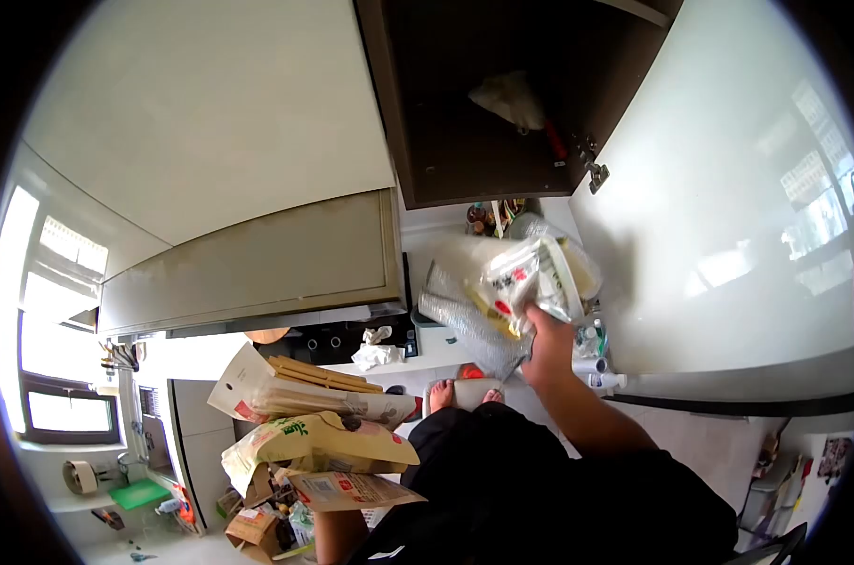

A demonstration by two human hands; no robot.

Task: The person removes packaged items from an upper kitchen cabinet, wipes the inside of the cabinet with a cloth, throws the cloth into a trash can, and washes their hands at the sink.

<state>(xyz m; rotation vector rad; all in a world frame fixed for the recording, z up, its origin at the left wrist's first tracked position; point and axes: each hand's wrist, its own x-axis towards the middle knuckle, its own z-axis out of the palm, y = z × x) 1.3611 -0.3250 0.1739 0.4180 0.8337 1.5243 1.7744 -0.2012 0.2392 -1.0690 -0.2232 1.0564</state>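
Note:
My right hand [547, 341] is closed around a bundle of packages, just below the open cupboard. In the bundle are a white plastic packet [512, 280] with red print and a silvery bubble-textured bag [469, 320]. On the left, my forearm [339, 535] supports a stack against my body, and the packages hide my left hand's fingers. The stack holds a pack of bamboo sticks [323, 375], a pale yellow bag [305, 441] with green writing, and a flat brown packet [352, 490].
The dark cupboard [465, 155] holds a whitish plastic bag [509, 101] and a red object [555, 141]. Its glossy door [728, 188] stands open to the right. Below are a stove [328, 344] and crumpled tissue [377, 353]. My feet are on a white step [465, 391]. Cardboard boxes [255, 532] sit lower left.

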